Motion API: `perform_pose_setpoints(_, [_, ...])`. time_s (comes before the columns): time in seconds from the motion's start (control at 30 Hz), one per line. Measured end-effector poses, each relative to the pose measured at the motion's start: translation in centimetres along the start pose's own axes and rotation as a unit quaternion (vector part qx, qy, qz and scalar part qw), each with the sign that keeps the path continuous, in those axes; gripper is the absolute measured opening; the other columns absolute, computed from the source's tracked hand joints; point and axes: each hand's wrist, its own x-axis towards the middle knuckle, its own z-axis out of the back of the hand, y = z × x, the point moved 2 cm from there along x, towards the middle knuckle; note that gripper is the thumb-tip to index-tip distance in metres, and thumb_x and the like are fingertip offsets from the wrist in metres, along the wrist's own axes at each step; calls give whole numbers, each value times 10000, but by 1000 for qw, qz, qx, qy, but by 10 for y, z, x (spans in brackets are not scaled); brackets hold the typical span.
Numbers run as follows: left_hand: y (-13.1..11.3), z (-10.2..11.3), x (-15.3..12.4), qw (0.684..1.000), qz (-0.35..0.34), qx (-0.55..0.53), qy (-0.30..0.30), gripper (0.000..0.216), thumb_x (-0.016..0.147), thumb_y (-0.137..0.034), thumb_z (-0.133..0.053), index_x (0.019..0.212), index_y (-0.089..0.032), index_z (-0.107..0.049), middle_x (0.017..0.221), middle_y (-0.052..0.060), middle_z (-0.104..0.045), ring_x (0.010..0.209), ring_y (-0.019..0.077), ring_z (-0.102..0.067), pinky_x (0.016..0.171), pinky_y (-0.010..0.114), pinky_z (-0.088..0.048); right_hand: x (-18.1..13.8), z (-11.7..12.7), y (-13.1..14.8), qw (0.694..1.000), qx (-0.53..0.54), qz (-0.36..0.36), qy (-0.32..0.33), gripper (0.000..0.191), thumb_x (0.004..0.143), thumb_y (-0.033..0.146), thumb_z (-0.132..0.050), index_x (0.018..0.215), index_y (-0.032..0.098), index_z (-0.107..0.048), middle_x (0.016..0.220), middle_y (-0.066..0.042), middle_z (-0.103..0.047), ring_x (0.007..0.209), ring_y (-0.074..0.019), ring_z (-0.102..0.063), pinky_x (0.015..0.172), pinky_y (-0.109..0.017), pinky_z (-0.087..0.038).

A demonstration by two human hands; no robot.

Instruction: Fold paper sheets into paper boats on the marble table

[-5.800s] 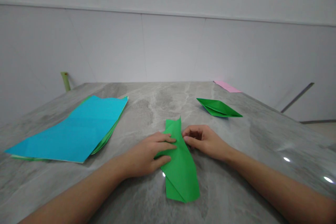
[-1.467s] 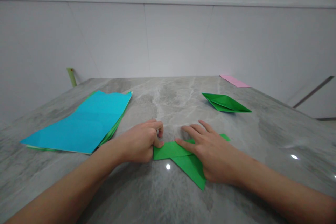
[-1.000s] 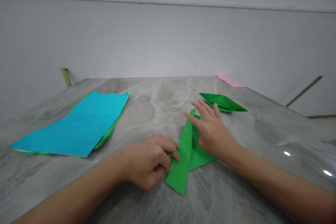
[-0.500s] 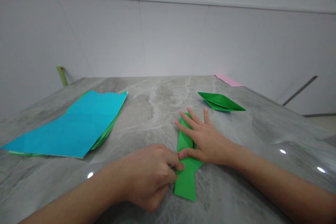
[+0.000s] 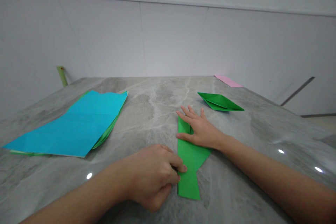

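Note:
A piece of folded green paper (image 5: 189, 166) lies flat on the tabletop in front of me, a narrow strip with a pointed flap sticking out on its right. My left hand (image 5: 157, 176) is at its lower left edge, fingers curled, with the index fingertip on top of the paper; the thumb's contact is hidden. Across the far end of the paper rests my right hand (image 5: 201, 128), palm down, its fingers spread. Beyond that hand lies a second folded green piece (image 5: 221, 102), pointed at both ends and touched by neither hand.
On the left, a blue sheet (image 5: 76, 126) covers a stack of green sheets (image 5: 107, 133). A pink paper (image 5: 228, 81) lies at the far right edge. The grey marble-patterned table (image 5: 154, 112) ends at a white wall (image 5: 173, 38). A green strip (image 5: 62, 76) shows at far left.
My right hand has slid away from me along the paper, uncovering more of its middle and the right flap. The paper has shifted slightly right; my left hand has barely moved.

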Motion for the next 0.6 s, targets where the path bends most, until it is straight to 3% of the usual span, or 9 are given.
perform_pose_setpoints(0.13, [6,-4,-3,1000,2,7,-20,253,776,-73,-512,892,-196,-700,1072,45,-734,967,213,-682,1064,428,-409,-1,1,-6,999,31,11,13,917,799,596,-630,1533,178,-274,1603,-183,-159,1472,-403,-117,1099,-738,-54])
perform_pose_setpoints(0.23, [12,-5,-2,998,14,26,-47,293,839,-86,-484,1026,-172,-692,1139,80,-709,1069,229,-644,1053,424,-417,-7,0,-6,999,31,19,20,969,774,629,-639,1544,195,-241,1610,-176,-121,1471,-417,-56,1096,-740,-40])
perform_pose_setpoints(0.33, [13,-5,1,999,22,27,-35,303,852,-111,-499,1095,-154,-675,1143,94,-689,1082,238,-620,1021,400,-446,-12,-1,-7,999,31,5,24,1033,749,676,-633,1553,184,-209,1610,-192,-109,1466,-436,-22,1086,-752,-45])
perform_pose_setpoints(0.47, [8,-5,7,999,45,20,-11,254,871,-164,-525,1078,-153,-672,1063,93,-671,1075,254,-591,1010,407,-449,-8,-2,-13,998,48,-19,23,1118,710,702,-652,1560,161,-167,1604,-218,-117,1466,-437,-29,1092,-744,-67])
perform_pose_setpoints(0.6, [6,-3,10,999,41,0,-16,162,894,-229,-551,947,-154,-686,978,80,-661,1047,243,-591,1002,386,-452,1,-2,-23,997,64,-48,9,1057,730,657,-658,1553,172,-204,1605,-214,-129,1470,-426,-58,1093,-734,-97])
